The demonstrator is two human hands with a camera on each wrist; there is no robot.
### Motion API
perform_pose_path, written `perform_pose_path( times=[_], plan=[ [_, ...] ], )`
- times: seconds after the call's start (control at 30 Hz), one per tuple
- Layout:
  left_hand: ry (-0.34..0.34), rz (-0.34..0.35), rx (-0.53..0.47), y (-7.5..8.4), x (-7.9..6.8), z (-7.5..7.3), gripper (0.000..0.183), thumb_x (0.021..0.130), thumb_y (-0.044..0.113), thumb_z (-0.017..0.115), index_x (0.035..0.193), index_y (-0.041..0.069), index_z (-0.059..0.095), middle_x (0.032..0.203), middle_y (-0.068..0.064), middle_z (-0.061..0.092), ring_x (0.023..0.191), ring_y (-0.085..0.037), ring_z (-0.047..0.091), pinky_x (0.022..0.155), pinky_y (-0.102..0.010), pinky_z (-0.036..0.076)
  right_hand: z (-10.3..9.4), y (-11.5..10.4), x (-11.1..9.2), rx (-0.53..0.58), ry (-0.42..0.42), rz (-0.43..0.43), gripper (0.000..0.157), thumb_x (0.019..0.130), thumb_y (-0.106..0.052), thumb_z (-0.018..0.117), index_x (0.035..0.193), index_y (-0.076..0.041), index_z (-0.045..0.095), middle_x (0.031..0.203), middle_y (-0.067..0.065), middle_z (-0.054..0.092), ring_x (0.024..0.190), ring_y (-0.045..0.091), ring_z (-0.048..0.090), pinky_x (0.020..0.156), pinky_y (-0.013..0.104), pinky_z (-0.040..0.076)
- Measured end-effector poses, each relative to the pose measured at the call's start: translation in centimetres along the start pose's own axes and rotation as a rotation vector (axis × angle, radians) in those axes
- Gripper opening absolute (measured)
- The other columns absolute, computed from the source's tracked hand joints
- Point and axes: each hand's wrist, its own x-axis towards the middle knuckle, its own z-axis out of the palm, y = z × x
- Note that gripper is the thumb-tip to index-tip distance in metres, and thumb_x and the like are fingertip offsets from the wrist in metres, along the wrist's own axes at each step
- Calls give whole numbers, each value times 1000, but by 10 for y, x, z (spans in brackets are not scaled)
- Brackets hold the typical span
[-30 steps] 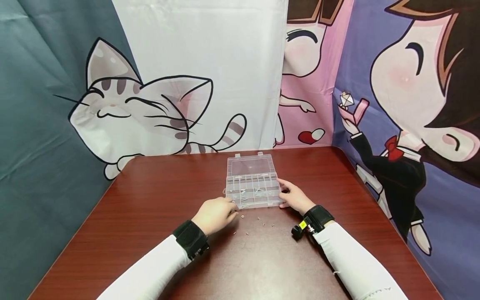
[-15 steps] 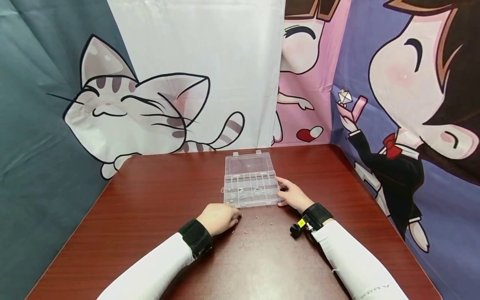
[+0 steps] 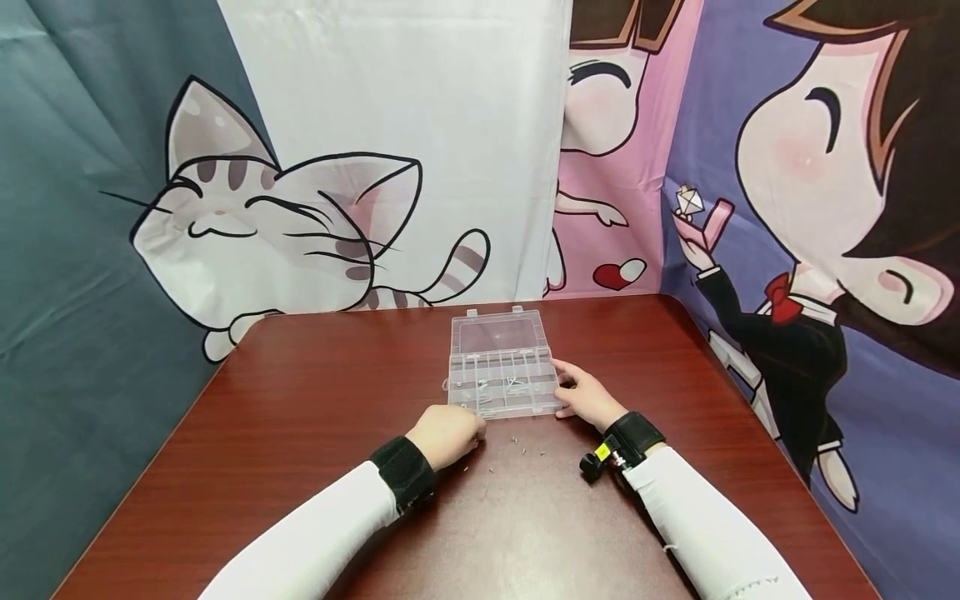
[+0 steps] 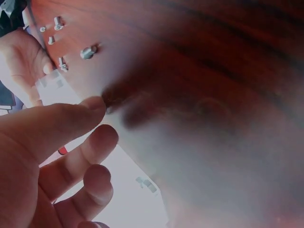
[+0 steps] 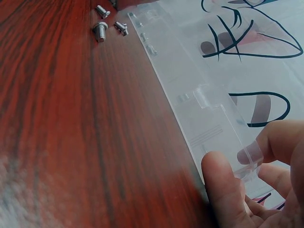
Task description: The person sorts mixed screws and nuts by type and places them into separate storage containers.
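A clear plastic compartment box [image 3: 517, 404] stands with its lid [image 3: 498, 333] folded back; small metal hardware lies in some compartments. My right hand [image 3: 588, 398] grips the right end, its thumb [image 5: 221, 183] at the front corner and other fingers curled along the side. My left hand [image 3: 447, 435] is at the front left corner, low over the table. Its thumb [image 4: 92, 110] and fingers come together around a tiny metal piece [image 4: 108, 110], apparently a nut, mostly hidden. Several small screws [image 3: 514, 439] lie on the table before the box, close up in the right wrist view as silvery screws [image 5: 100, 32].
The reddish-brown wooden table [image 3: 337, 367] carries the box towards its back edge. Printed cartoon curtains [image 3: 480, 150] hang directly behind and to the right. A black wrist strap with a small camera [image 3: 592, 465] juts from the right wrist above the table.
My left hand has moved slightly right along the box's front; the small nut that showed by its fingertips is now covered. My right hand stays on the box's end.
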Motion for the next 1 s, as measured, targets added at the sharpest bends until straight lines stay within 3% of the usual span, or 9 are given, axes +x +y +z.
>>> perform_pose_path(
  times=[0.5,0.6,0.73,0.83,1.0],
  plan=[
    [2,-5,6,-6,2,6,26,82,18,71,65,25,54,61,12,48,57,-7,47,51,-30,42,-1,-2,-1,21,-21,-2,69,89,7,51,154,-6,32,125,27,44,82,23,58,63,35,58],
    [12,4,15,-8,3,5,27,82,19,71,63,25,52,60,12,47,56,-8,47,50,-30,41,-1,-18,-10,23,-30,-8,68,89,8,51,153,-3,31,125,29,43,81,23,58,64,36,58],
    [11,1,9,-9,3,0,25,83,20,71,64,26,55,60,11,49,56,-9,50,50,-32,43,-2,-15,-7,17,-17,-11,69,88,7,51,153,-6,33,126,28,44,79,23,58,64,35,58],
    [12,-36,-15,-12,0,-7,22,85,22,70,67,26,58,62,11,53,59,-9,55,53,-34,47,-1,-1,1,5,0,-4,68,90,6,51,154,-10,34,126,25,45,78,22,59,63,34,58],
    [63,-146,-62,-30,3,-22,19,89,21,67,72,24,57,68,11,54,61,-8,54,56,-33,47,1,-2,-2,2,4,-5,68,90,6,52,154,-10,35,125,25,47,77,22,60,61,35,58]
  ],
)
